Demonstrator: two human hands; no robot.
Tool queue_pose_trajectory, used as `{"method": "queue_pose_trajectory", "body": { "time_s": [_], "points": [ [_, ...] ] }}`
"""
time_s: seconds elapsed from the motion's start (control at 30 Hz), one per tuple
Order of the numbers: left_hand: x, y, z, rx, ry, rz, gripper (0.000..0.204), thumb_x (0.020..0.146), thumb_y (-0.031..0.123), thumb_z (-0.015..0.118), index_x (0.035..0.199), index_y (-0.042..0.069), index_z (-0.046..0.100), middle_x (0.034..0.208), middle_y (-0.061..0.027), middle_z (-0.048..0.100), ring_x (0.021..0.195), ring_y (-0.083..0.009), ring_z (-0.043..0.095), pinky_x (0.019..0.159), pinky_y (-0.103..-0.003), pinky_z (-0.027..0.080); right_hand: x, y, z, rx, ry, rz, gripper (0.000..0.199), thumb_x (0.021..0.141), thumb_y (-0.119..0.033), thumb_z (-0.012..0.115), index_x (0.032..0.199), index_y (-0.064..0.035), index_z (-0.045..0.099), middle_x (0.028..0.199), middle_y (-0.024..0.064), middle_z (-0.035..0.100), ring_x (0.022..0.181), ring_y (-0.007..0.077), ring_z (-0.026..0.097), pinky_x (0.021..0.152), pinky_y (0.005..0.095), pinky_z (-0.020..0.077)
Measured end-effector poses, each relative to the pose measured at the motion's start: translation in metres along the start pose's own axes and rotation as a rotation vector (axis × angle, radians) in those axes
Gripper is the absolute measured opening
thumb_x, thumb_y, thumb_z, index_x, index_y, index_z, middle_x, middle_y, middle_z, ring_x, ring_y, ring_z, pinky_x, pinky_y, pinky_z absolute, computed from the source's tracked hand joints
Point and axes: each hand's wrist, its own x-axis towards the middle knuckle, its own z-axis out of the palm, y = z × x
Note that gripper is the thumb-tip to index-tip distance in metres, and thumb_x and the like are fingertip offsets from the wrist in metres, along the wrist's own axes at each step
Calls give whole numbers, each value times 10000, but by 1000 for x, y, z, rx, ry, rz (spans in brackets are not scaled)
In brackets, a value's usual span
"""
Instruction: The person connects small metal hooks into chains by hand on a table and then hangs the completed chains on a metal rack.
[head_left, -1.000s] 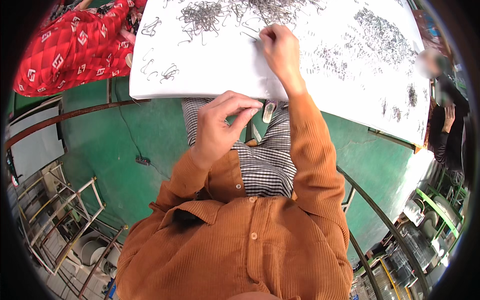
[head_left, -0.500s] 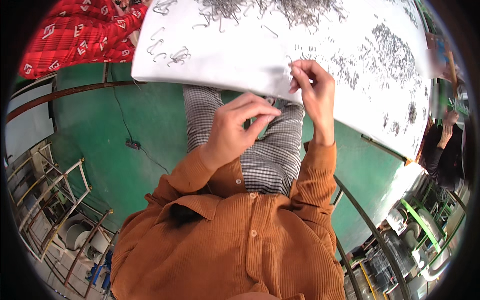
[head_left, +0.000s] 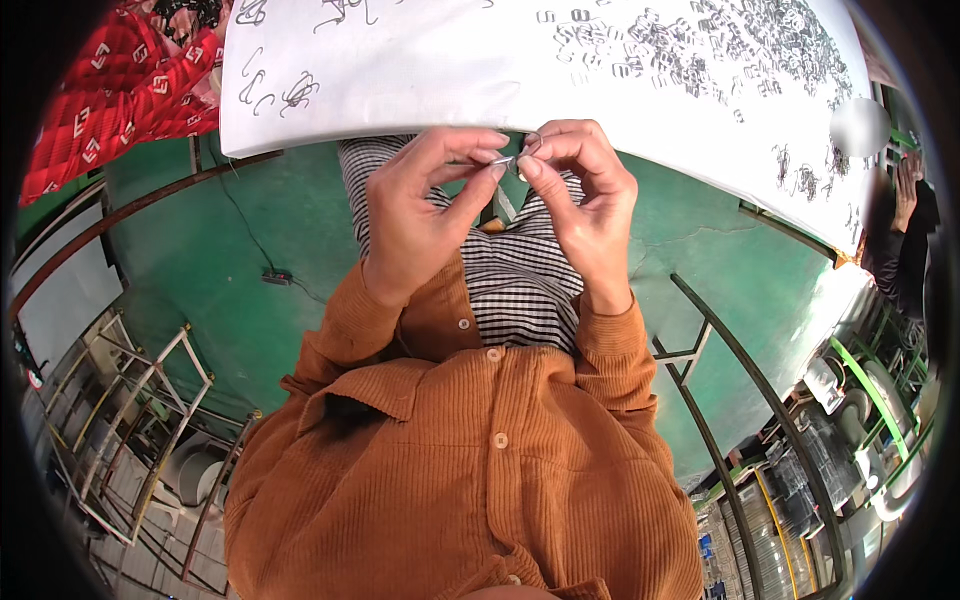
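Observation:
My left hand [head_left: 420, 210] and my right hand [head_left: 592, 205] meet fingertip to fingertip above my lap, just before the near edge of the white-topped table [head_left: 420, 85]. Pinched in the left fingers is a small silvery metal piece [head_left: 503, 161]; its exact kind is too small to make out. Between the right thumb and fingers is a thin bent wire hook [head_left: 534, 142], its end close against the metal piece. Whether the two parts are joined, I cannot tell. A few loose wire hooks [head_left: 299, 92] lie on the table's left side.
Many small dark metal pieces [head_left: 700, 45] are spread over the table's right half. A cluster of dark parts [head_left: 800, 175] lies near its right end. A person in a red patterned garment [head_left: 130, 90] is at far left. Metal rails [head_left: 740, 350] stand at my right.
My hands have come together from apart; the right moved from over the table toward the left one, hook in its fingers. The view has shifted, so the big hook pile is mostly out of sight.

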Motion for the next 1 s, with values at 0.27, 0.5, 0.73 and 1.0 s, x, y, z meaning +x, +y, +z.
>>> {"method": "queue_pose_trajectory", "body": {
  "time_s": [0.27, 0.5, 0.73, 1.0],
  "points": [
    [7, -9, 4, 172, -66, 68, 201, 800, -63, 658, 988, 5, 675, 917, -97, 691, 835, -176, 688, 749, -278, 566, -7, 5, 3, -69, 77, -162, 123, 783, 53, 685, 857, -1, 603, 845, 96, 627, 774, 202, 613, 703, 293, 488],
    [109, -66, 35, 462, 15, 457, 183, 833, -1, 620, 976, 69, 710, 910, -80, 674, 804, -262, 646, 739, -309, 520, -10, 2, -1, -168, 89, -278, 131, 772, 71, 679, 847, 1, 598, 821, 105, 622, 790, 242, 629, 827, 360, 525],
    [138, -85, 44, 527, -20, 452, 149, 845, 31, 596, 949, 35, 702, 864, -86, 656, 770, -300, 615, 745, -369, 518, -10, -1, -2, -202, 100, -209, 90, 799, 63, 665, 853, 9, 618, 832, 97, 656, 821, 227, 635, 857, 380, 521],
    [46, -7, -1, 18, -176, -129, 173, 877, -44, 616, 1039, -43, 676, 996, -89, 664, 909, -134, 645, 820, -257, 553, -3, 10, 4, -288, 134, -223, 119, 775, 53, 675, 841, -4, 595, 816, 108, 607, 735, 261, 614, 651, 318, 491]
  ]
}}
